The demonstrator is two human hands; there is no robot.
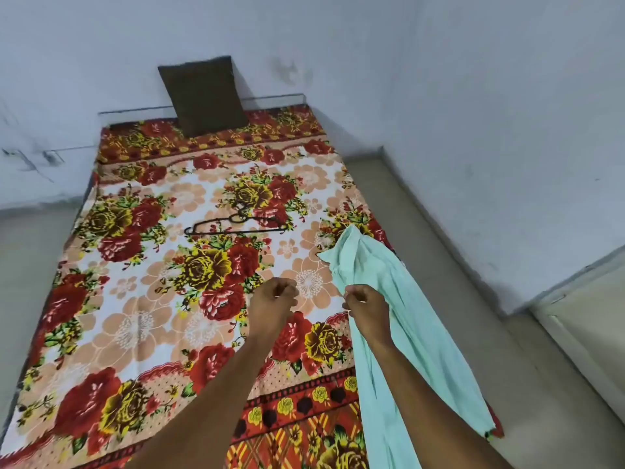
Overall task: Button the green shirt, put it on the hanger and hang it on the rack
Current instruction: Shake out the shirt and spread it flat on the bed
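Observation:
The light green shirt (416, 319) lies in a long bunched strip along the right edge of the bed, one end rising to a peak further up the sheet. My right hand (367, 308) is closed at the shirt's left edge, fingers curled and apparently pinching the cloth. My left hand (272, 304) hovers beside it over the sheet, fingers curled shut with nothing visible in them. A thin black hanger (236, 223) lies flat in the middle of the bed, well beyond both hands. No rack is in view.
The bed carries a floral sheet (135, 299) in red, yellow and white. A dark brown pillow (203, 96) leans on the wall at the head. Bare floor (473, 299) runs along the right side, with a door frame (581, 319) at far right.

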